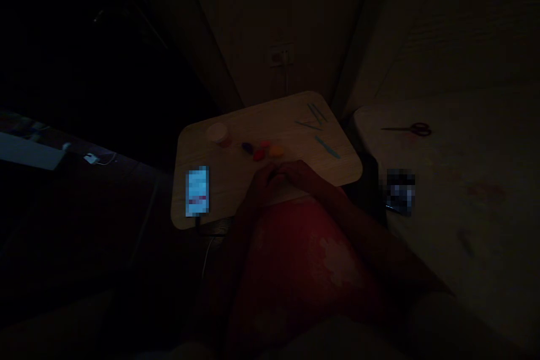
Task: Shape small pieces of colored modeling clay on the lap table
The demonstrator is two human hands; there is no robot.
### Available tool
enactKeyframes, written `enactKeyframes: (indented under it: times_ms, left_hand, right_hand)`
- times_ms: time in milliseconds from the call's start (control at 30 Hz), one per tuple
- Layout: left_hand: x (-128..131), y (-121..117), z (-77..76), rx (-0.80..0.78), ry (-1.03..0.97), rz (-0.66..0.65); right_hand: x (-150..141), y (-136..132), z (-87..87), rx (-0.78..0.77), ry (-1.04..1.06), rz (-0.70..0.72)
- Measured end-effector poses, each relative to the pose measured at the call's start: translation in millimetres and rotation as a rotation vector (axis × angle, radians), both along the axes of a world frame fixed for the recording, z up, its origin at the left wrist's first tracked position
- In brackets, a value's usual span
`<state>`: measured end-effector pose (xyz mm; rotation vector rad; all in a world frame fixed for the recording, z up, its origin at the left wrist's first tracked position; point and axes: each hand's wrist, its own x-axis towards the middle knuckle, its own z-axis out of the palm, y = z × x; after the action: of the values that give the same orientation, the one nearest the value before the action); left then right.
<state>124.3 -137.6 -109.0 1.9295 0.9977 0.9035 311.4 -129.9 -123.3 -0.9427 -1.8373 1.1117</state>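
The scene is very dark. My left hand (266, 176) and my right hand (297, 173) meet over the front edge of the small wooden table (236, 180). Both sets of fingers look curled in toward each other; whatever lies between them, if anything, is hidden by shadow. Just beyond the fingers sit soft-looking coloured lumps, like modelling clay: a yellow-orange lump (276, 151), a red lump (259, 154), a pinkish-orange lump (264, 144) and a dark blue lump (247, 148).
A pale round tub (217, 133) stands at the table's back left, a lit phone (197, 191) at its front left. Thin blue tools (327, 147) lie at the right. Scissors (411, 129) and a dark pixelated object (400, 191) rest on the pale surface (447, 225) beside it.
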Motion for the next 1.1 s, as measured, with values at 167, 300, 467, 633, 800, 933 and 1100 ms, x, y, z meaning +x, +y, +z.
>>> enactKeyframes:
  times_ms: [167, 300, 467, 633, 800, 933, 1100]
  left_hand:
    - [-1.2, 1.4, -2.4, 0.053, -0.012, 0.130]
    - [-1.7, 1.7, -4.2, 0.057, -0.074, 0.207]
    - [0.0, 2.1, -3.7, 0.002, -0.065, 0.139]
    - [-3.0, 2.2, -2.2, -0.069, -0.071, 0.090]
    - [-4.5, 1.6, -1.3, -0.086, -0.054, 0.079]
    - [0.2, -0.2, -0.2, -0.072, -0.053, 0.112]
    - [0.5, 0.0, -1.1, -0.156, -0.231, 0.176]
  right_hand:
    - [1.3, -3.3, 4.4, -0.102, 0.080, -0.032]
    - [2.0, -4.5, 8.5, -0.049, 0.081, -0.002]
    - [2.8, -4.9, 8.8, -0.051, 0.036, 0.016]
    - [2.6, -3.6, 6.6, -0.039, -0.018, 0.003]
    - [2.4, -1.4, 3.8, -0.027, -0.021, 0.009]
    - [1.9, -2.5, 4.4, 0.012, -0.033, -0.068]
    - [-0.1, -5.0, 9.1, 0.046, -0.024, -0.222]
